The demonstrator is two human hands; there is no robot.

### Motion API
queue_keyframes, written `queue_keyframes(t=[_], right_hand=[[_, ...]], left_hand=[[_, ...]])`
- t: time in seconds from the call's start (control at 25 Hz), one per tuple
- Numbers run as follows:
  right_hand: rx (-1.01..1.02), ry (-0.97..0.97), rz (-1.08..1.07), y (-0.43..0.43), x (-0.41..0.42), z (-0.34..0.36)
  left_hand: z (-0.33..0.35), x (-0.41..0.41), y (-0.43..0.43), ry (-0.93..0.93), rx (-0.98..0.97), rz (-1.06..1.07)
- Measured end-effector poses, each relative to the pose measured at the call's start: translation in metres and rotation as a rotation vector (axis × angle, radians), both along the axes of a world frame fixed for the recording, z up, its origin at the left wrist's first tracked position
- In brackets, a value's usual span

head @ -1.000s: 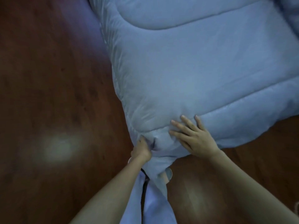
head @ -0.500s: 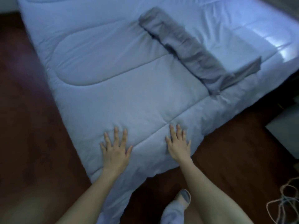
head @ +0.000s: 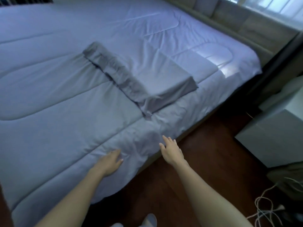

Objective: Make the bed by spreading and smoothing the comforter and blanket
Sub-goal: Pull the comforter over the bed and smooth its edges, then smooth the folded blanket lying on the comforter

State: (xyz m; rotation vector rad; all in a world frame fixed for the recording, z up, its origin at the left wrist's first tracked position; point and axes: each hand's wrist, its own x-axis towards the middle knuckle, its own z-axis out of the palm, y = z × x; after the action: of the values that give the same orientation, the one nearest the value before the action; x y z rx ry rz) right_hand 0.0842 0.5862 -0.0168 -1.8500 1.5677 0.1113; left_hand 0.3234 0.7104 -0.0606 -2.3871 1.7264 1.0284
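Light-blue quilted comforter [head: 65, 99] spread over the bed, wrinkled near the foot edge. Folded grey blanket [head: 129, 79] lies on top of it, mid-bed. 2 hands out: left hand [head: 109, 163] flat on the comforter by that edge, fingers straight. Right hand [head: 172, 151] open-fingered at the comforter's edge, above the wood floor [head: 205, 161]; contact unclear, frame is blurred.
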Motion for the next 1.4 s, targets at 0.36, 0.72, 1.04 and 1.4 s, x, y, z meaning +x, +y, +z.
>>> queue_keyframes(t=[0.36, 0.72, 1.04, 1.4], right_hand=[[-0.020, -0.148, -0.006, -0.130, -0.046, 0.033], [-0.188, -0.204, 0.092, -0.316, -0.012, 0.055], [-0.278, -0.147, 0.021, -0.425, 0.016, 0.046], [0.412, -0.450, 0.039, -0.560, 0.041, 0.016]], left_hand=[[0.034, -0.012, -0.145, 0.076, -0.300, 0.504], [0.059, -0.032, -0.311, 0.346, -0.526, 0.977], [0.055, -0.018, -0.341, 0.556, -0.492, 1.329], [0.064, -0.030, -0.366, 0.742, -0.445, 1.495]])
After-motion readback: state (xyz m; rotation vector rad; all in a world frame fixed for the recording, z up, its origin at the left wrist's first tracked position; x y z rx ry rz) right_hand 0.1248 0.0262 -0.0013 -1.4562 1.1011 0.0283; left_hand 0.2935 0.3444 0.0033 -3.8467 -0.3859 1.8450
